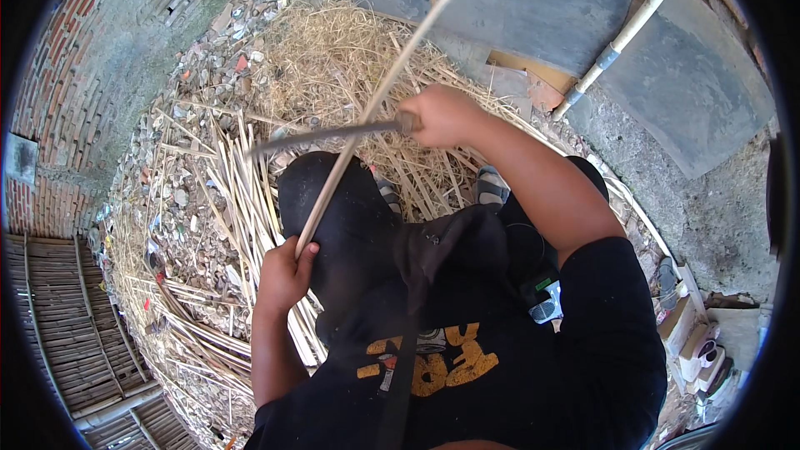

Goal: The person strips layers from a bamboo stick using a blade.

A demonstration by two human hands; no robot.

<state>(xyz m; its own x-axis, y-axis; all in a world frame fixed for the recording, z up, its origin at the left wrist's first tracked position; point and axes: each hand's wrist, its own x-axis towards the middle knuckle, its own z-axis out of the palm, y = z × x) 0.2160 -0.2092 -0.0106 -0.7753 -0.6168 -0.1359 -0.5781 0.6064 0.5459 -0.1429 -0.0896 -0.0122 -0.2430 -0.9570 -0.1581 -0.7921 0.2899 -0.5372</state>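
A long pale bamboo strip (337, 168) slants up and away over my left knee. Near its lower end, my left hand (284, 273) is closed around it. My right hand (442, 117) grips the handle of a long-bladed knife (333, 132), slightly blurred. The dark blade points left and crosses the strip about midway, seeming to touch it. The far end of the strip sticks out free beyond the blade.
Cut bamboo strips (247, 192) lie piled beside my left leg. A heap of fine shavings (325, 54) covers the rubble ground ahead. A brick wall (79, 92) stands at left, grey panels (550, 12) and a white pipe (637, 25) at far right.
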